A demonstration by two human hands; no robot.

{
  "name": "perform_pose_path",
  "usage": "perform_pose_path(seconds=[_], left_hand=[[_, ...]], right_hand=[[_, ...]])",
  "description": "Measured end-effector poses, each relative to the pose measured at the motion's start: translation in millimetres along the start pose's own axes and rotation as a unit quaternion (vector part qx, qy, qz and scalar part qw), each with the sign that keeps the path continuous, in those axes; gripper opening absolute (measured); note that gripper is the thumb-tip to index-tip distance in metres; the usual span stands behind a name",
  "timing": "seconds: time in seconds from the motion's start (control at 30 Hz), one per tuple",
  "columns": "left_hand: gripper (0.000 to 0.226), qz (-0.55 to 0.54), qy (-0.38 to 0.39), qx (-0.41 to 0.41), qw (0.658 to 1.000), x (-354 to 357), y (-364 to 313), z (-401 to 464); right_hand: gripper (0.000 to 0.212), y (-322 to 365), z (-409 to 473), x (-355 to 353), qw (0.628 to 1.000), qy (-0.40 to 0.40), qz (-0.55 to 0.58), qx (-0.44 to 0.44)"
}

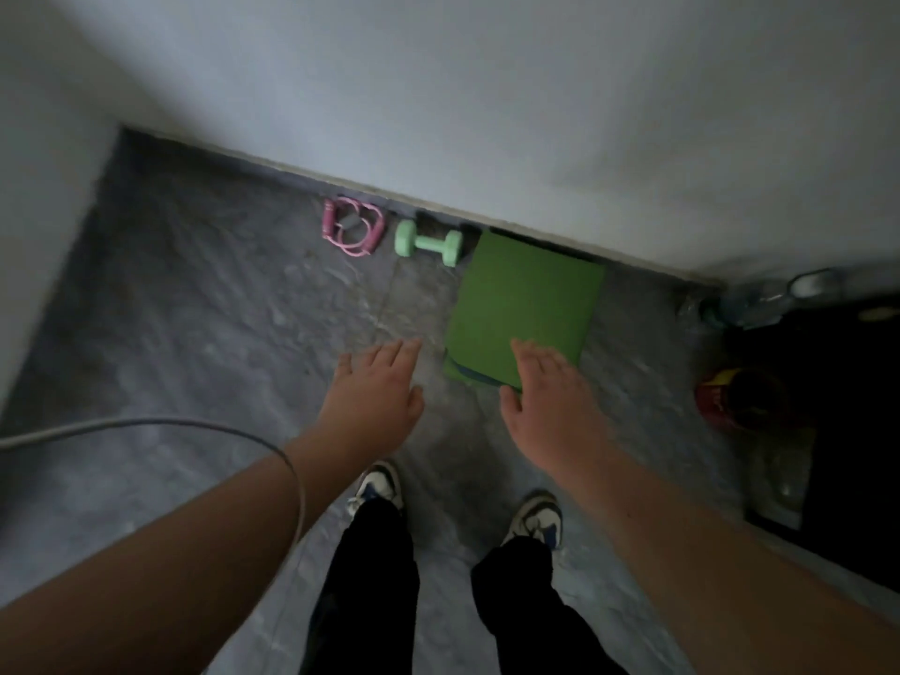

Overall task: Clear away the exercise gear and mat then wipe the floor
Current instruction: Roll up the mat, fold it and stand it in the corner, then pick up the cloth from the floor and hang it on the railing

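A folded green mat point(523, 299) lies on the grey floor point(195, 309) against the white wall. To its left sits a mint-green dumbbell point(428, 243), and further left a coiled pink jump rope point(351, 226). My left hand point(377, 387) hovers over bare floor left of the mat, fingers spread, holding nothing. My right hand point(548, 397) is held out over the mat's near edge, fingers apart and empty. Whether it touches the mat is unclear.
A grey cable point(160, 423) arcs over my left forearm. At the right stand a clear plastic bottle point(759, 299), a red and yellow container point(725, 397) and dark furniture point(847, 406). My two feet in sneakers point(380, 484) stand just behind the hands.
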State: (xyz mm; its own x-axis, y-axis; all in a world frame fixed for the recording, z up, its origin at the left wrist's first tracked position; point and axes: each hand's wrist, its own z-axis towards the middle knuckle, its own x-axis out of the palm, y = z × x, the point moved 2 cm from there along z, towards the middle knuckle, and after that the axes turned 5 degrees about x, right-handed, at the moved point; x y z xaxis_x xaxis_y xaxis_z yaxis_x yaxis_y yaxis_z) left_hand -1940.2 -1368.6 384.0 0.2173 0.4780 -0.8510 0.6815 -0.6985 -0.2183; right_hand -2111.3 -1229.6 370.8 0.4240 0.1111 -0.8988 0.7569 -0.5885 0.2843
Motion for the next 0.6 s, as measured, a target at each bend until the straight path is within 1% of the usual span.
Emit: perform_pose_path(seconds=[0.1, 0.17, 0.3, 0.43, 0.53, 0.6], left_hand=[[0.065, -0.031, -0.049, -0.02, 0.998, -100, -18, -68], [0.059, -0.072, -0.087, -0.044, 0.993, -156, -29, -114], [0.055, -0.13, -0.15, -0.124, 0.972, -232, -36, -213], [0.056, -0.166, -0.238, -0.208, 0.934, -269, -35, -319], [0.056, -0.181, -0.277, -0.273, 0.904, -274, -30, -398], [0.057, -0.196, -0.296, -0.325, 0.877, -267, -26, -452]], right_hand=[[0.059, 45, -37, -103, 0.999, -0.031, 0.019, -0.038], [0.059, 73, -59, -166, 0.995, -0.044, 0.04, -0.079], [0.059, 128, -108, -267, 0.987, -0.034, 0.057, -0.149], [0.057, 188, -165, -328, 0.965, -0.016, 0.034, -0.259], [0.056, 234, -208, -344, 0.939, -0.013, 0.0, -0.342], [0.058, 263, -238, -345, 0.928, 0.0, -0.002, -0.371]])
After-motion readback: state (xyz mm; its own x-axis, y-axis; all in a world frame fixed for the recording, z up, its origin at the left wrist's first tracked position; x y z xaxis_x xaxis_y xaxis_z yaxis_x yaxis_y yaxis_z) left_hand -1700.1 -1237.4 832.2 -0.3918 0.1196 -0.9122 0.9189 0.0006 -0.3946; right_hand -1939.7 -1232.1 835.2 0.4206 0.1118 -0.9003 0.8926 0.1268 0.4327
